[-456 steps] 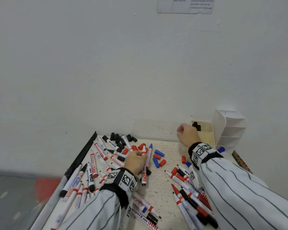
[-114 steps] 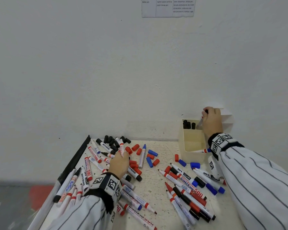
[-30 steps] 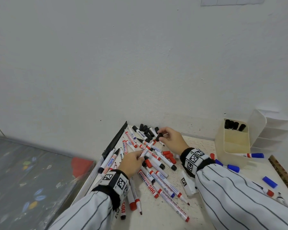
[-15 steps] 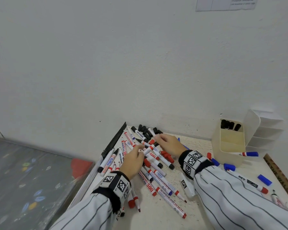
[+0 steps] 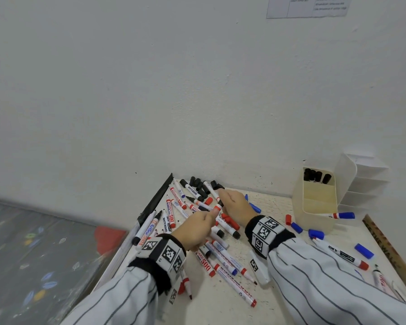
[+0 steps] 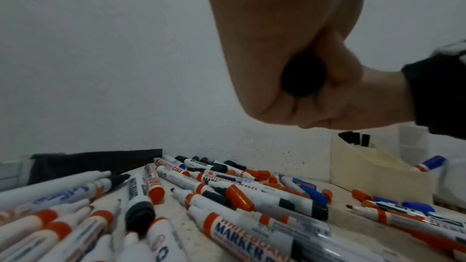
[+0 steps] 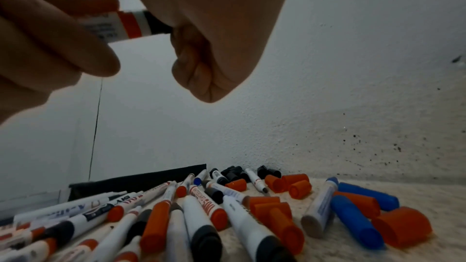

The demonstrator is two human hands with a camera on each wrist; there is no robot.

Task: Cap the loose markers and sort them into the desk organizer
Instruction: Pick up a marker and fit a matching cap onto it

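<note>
At the far left of the bench [image 5: 279,299] lies a pile of loose whiteboard markers [image 5: 174,216], some capped, some bare-tipped, with loose black caps [image 5: 198,184] by the wall. Above the pile my left hand [image 5: 195,227] grips the barrel of a white marker with a red band [image 7: 118,24]. Just to its right my right hand [image 5: 234,204] curls around a black cap [image 7: 157,24] that sits on that marker's tip. Blue caps [image 5: 297,227] lie further right. At the far right stands the cream desk organizer [image 5: 314,207], its far compartment holding black-capped markers [image 5: 315,175]; a blue-capped marker [image 5: 340,215] rests at its near edge.
</note>
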